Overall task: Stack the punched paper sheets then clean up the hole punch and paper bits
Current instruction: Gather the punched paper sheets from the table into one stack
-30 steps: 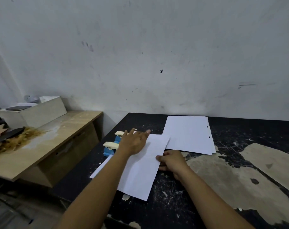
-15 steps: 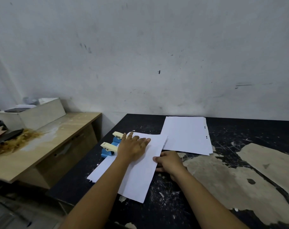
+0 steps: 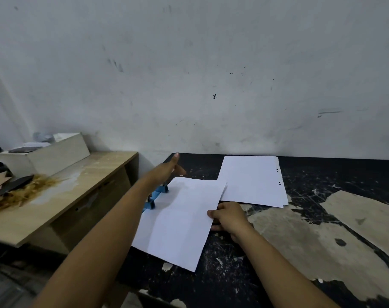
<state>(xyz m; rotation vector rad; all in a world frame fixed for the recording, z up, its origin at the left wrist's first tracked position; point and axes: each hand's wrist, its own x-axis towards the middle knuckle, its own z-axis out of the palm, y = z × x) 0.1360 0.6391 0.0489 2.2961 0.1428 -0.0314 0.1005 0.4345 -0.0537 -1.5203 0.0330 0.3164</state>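
Bare black tabletop (image 3: 244, 274) nearside; paper stack (image 3: 251, 181) and wall (image 3: 211, 85) behind.

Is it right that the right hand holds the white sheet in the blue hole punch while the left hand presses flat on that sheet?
Not quite: in the head view the left hand is lifted off the white sheet, fingers straight. The right hand does hold the sheet at the blue hole punch.

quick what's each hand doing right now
Left hand: open, fingers straight, raised above the hole punch, holding nothing.
Right hand: pinching the edge of the sheet.
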